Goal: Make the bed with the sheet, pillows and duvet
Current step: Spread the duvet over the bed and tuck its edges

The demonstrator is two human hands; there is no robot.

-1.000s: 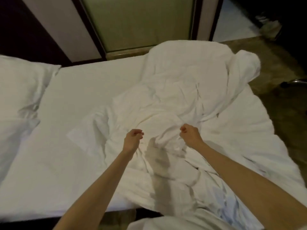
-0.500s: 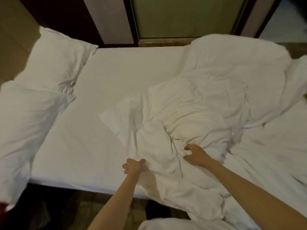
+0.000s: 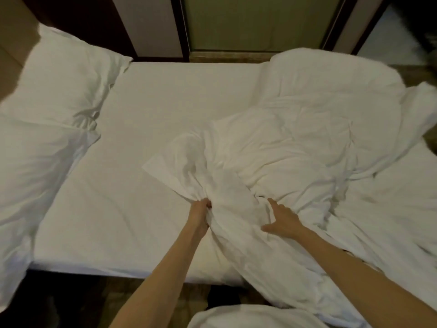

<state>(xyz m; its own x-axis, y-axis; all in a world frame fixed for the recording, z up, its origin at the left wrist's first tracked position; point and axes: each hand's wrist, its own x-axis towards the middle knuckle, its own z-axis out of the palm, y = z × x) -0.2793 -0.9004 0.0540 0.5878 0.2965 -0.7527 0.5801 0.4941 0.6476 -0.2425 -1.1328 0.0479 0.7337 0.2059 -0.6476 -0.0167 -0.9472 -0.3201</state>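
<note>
Sheet [image 3: 177, 110]: I see it smooth over the bed [image 3: 118, 272], bare across the bed's middle and head end.
Duvet [image 3: 307, 143]: crumpled heap on the bed's foot half. One fold spills over the bed's near edge, and my frame cuts off its far right side.
Far pillow [image 3: 63, 84]: at the bed's head end, against the far corner.
Near pillow [image 3: 30, 176]: at the bed's head end, hanging past the near corner, partly out of frame.
White cloth [image 3: 248, 316]: below the bed's near edge, cut off. I cannot tell what it is.
Left hand [image 3: 199, 215]: over the bed's near side, fingers curled tight round a gather of duvet.
Right hand [image 3: 282, 220]: just beside it, flat on the duvet, fingers straight and spread, tips lost in a fold.
</note>
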